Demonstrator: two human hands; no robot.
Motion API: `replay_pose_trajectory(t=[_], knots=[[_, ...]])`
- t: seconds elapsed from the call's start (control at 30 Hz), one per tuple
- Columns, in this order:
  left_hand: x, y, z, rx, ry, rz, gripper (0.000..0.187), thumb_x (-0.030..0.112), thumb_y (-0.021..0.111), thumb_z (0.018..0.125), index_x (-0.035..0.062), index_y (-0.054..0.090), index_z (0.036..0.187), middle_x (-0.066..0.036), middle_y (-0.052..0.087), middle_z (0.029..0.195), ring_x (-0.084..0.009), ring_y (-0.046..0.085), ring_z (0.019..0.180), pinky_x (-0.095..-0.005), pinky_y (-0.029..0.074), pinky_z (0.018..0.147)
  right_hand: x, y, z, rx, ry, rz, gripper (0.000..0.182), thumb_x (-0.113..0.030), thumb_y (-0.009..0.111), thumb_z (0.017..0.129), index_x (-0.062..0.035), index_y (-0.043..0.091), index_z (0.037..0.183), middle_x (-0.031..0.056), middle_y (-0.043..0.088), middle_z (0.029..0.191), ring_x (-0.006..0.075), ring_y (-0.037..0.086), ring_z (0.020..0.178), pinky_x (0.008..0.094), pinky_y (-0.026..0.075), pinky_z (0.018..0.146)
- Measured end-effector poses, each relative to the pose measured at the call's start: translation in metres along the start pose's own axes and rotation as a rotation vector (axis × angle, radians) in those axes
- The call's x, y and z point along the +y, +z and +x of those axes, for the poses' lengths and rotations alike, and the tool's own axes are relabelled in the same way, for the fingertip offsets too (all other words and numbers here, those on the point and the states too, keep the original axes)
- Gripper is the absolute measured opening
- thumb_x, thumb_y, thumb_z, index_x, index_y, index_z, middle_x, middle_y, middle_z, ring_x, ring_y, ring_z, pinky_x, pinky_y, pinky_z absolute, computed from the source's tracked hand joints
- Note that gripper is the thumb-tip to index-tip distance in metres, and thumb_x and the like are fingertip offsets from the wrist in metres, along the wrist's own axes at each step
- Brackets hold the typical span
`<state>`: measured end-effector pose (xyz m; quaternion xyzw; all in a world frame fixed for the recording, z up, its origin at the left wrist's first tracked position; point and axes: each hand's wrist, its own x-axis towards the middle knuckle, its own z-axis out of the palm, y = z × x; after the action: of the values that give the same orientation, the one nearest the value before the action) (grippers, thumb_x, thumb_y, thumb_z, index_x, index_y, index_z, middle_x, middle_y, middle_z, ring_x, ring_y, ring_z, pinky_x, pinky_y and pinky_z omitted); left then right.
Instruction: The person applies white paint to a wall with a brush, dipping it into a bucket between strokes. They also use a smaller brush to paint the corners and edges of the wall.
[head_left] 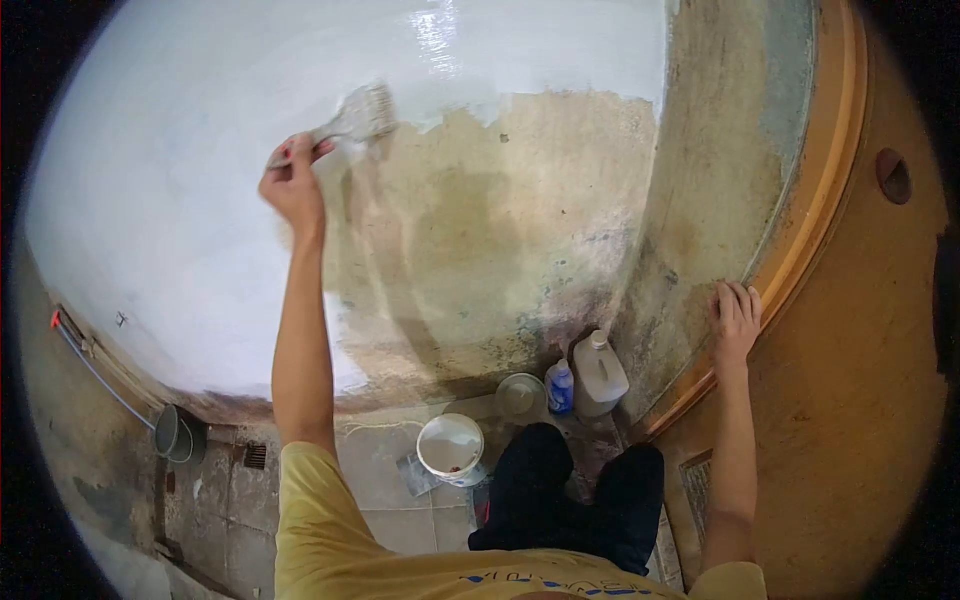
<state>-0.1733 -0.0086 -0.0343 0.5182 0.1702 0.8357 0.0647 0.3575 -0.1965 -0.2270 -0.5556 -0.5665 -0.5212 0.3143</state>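
My left hand (295, 185) is closed round the handle of a wide paintbrush (362, 115). The brush's bristles, slightly blurred, are against the wall where wet white paint (200, 150) meets the bare, stained surface (470, 220). My right hand (736, 315) holds nothing that shows; its fingers rest, a little apart, on the wall's edge beside the wooden frame (835, 190). A white bucket (450, 447) with pale contents stands on the floor in front of my knees.
By the wall's foot are a round tub (521, 398), a blue bottle (560, 388) and a large plastic jug (599, 375). Further left stand a dark bucket (180, 434) and a long pole (105, 377). A drain grate (255, 456) lies in the floor.
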Motion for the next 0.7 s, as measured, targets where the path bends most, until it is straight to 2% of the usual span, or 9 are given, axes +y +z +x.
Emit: replay_pose_trajectory(t=[0.17, 0.27, 0.4, 0.47, 0.53, 0.6, 0.63, 0.67, 0.7], knots=[[0.015, -0.106, 0.029, 0.157, 0.104, 0.049, 0.019, 0.007, 0.063, 0.089, -0.0124, 0.061, 0.090, -0.015, 0.065, 0.082, -0.0237, 0.068, 0.070, -0.0335, 0.058, 0.071, -0.005, 0.001, 0.004, 0.009, 0.040, 0.021, 0.026, -0.004, 0.069, 0.076, -0.0066, 0.063, 0.101, 0.0064, 0.068, 0.096, 0.0215, 0.062, 0.100, 0.0397, 0.042, 0.098], [0.029, -0.117, 0.035, 0.182, 0.122, 0.009, 0.019, 0.004, 0.061, 0.089, -0.0151, 0.059, 0.090, -0.017, 0.064, 0.084, -0.0268, 0.067, 0.070, -0.0368, 0.061, 0.073, -0.003, 0.005, 0.002, 0.001, 0.033, -0.046, 0.027, -0.005, 0.070, 0.075, -0.0070, 0.063, 0.101, 0.0058, 0.068, 0.096, 0.0213, 0.061, 0.100, 0.0395, 0.041, 0.098], [0.037, -0.056, 0.011, 0.082, 0.076, -0.048, 0.020, 0.008, 0.063, 0.089, -0.0123, 0.063, 0.090, -0.016, 0.066, 0.084, -0.0237, 0.068, 0.071, -0.0330, 0.057, 0.071, -0.002, 0.003, 0.003, 0.022, -0.001, -0.046, 0.025, -0.004, 0.070, 0.075, -0.0067, 0.063, 0.099, 0.0065, 0.068, 0.096, 0.0213, 0.062, 0.098, 0.0392, 0.042, 0.097], [0.032, -0.010, -0.014, 0.011, -0.053, -0.016, 0.024, 0.013, 0.066, 0.089, -0.0101, 0.065, 0.095, -0.015, 0.069, 0.084, -0.0213, 0.069, 0.073, -0.0297, 0.055, 0.071, -0.002, 0.003, 0.001, 0.045, -0.022, -0.048, 0.023, -0.003, 0.069, 0.074, -0.0065, 0.064, 0.096, 0.0071, 0.068, 0.095, 0.0213, 0.063, 0.097, 0.0391, 0.044, 0.096], [0.031, 0.045, -0.046, -0.092, -0.087, -0.057, 0.023, 0.016, 0.065, 0.090, -0.0069, 0.067, 0.091, -0.013, 0.070, 0.082, -0.0200, 0.069, 0.073, -0.0295, 0.054, 0.071, 0.000, 0.005, -0.001, 0.009, -0.009, -0.045, 0.029, -0.005, 0.071, 0.075, -0.0046, 0.063, 0.103, 0.0079, 0.067, 0.099, 0.0234, 0.061, 0.099, 0.0415, 0.042, 0.098], [0.006, 0.097, -0.081, -0.163, -0.153, -0.261, 0.017, 0.014, 0.063, 0.091, -0.0024, 0.068, 0.088, -0.012, 0.070, 0.080, -0.0183, 0.069, 0.070, -0.0277, 0.053, 0.069, -0.005, 0.000, 0.001, 0.001, -0.010, -0.024, 0.030, -0.004, 0.071, 0.075, -0.0043, 0.062, 0.104, 0.0080, 0.067, 0.099, 0.0235, 0.062, 0.100, 0.0420, 0.042, 0.098], [0.019, 0.117, -0.097, -0.255, -0.236, -0.059, 0.019, 0.015, 0.062, 0.093, -0.0024, 0.067, 0.086, -0.011, 0.069, 0.080, -0.0184, 0.068, 0.070, -0.0282, 0.054, 0.068, -0.006, -0.001, 0.003, -0.001, -0.012, -0.031, 0.031, -0.004, 0.072, 0.075, -0.0040, 0.062, 0.104, 0.0082, 0.067, 0.099, 0.0237, 0.062, 0.100, 0.0426, 0.042, 0.098], [0.020, 0.134, -0.109, -0.335, -0.214, -0.012, 0.022, 0.014, 0.061, 0.093, -0.0042, 0.066, 0.083, -0.011, 0.069, 0.080, -0.0179, 0.069, 0.072, -0.0283, 0.053, 0.066, -0.006, 0.002, 0.002, 0.003, -0.023, -0.022, 0.031, -0.004, 0.072, 0.075, -0.0040, 0.062, 0.104, 0.0082, 0.067, 0.099, 0.0237, 0.062, 0.100, 0.0426, 0.042, 0.098], [0.014, 0.156, -0.123, -0.298, -0.254, -0.192, 0.019, 0.013, 0.062, 0.092, -0.0032, 0.065, 0.081, -0.009, 0.067, 0.074, -0.0152, 0.067, 0.067, -0.0263, 0.051, 0.062, -0.004, 0.005, 0.000, 0.005, -0.019, -0.028, 0.031, -0.004, 0.071, 0.076, -0.0042, 0.062, 0.105, 0.0080, 0.068, 0.099, 0.0235, 0.062, 0.100, 0.0427, 0.042, 0.098]])
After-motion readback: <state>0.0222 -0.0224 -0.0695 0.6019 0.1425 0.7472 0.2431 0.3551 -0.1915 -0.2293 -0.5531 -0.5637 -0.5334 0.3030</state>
